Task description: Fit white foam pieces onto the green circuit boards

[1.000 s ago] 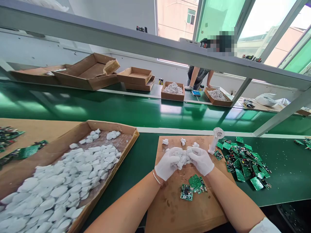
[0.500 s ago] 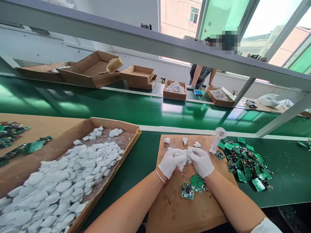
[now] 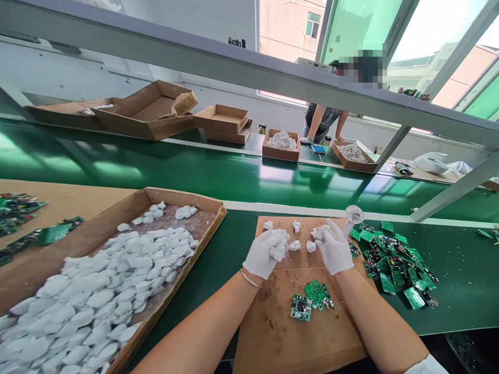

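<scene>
Putty lump (image 3: 278,250): centre of the frame, bunched in the left hand (image 3: 264,255), whose fingers are closed round it above the cardboard sheet (image 3: 273,322).
Torn bits (image 3: 295,245): just right of it, loose on the sheet between the hands.
Right hand (image 3: 334,251): right of centre, fingertips pinched on a small white piece (image 3: 319,233).
Doing it well: pinching small, even pieces and keeping the lump clear of the circuit boards (image 3: 310,298) looks wise.
Hard to make out: the material itself; both palms face away; lower right forearm is cut off.

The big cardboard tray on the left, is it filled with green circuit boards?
No, the big cardboard tray holds flat white putty-like pieces; the green circuit boards lie in a loose pile on the green table at the right.
</scene>
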Action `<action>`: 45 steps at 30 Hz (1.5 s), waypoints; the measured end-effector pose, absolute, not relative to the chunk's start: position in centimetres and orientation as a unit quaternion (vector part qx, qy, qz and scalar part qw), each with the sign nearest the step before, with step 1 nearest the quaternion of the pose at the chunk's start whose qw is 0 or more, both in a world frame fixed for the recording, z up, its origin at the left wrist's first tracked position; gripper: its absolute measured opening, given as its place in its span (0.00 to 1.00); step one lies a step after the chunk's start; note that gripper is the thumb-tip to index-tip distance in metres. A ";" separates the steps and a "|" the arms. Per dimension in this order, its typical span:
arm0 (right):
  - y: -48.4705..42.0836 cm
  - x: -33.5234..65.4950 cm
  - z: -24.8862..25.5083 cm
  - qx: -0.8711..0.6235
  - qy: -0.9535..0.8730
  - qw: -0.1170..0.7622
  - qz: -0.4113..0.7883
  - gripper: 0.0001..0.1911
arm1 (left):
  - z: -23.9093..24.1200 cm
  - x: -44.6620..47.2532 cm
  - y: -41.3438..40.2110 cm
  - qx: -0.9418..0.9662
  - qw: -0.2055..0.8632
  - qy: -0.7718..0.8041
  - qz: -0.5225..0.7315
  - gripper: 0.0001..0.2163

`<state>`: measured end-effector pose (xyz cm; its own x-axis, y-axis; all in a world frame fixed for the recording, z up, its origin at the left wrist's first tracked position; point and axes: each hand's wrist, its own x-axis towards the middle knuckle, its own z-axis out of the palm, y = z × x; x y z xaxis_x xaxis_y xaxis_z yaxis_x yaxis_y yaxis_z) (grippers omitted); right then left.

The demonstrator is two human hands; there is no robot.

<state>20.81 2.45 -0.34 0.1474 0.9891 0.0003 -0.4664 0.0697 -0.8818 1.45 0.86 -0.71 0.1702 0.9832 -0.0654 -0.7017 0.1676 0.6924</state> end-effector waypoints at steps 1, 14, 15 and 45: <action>2.7 21.3 -0.1 -0.402 -0.350 0.654 0.537 0.25 | -0.8 1.1 1.2 0.245 0.721 0.252 0.597 0.14; 3.7 23.9 0.2 -0.488 -0.549 0.555 0.391 0.12 | -1.6 0.2 2.2 0.130 0.763 0.187 0.605 0.09; 3.8 23.8 0.2 -0.485 -0.546 0.557 0.396 0.13 | -1.6 0.1 2.2 0.130 0.764 0.187 0.604 0.10; 0.7 22.4 1.2 -0.538 -0.693 0.329 0.350 0.16 | -0.7 2.7 -0.3 0.440 0.736 0.232 0.458 0.20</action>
<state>22.38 0.73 1.21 -0.2057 0.9753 0.0801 0.5152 0.1775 -0.8385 2.68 -0.31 -0.73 0.4722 0.8794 0.0612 -0.4702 0.1925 0.8613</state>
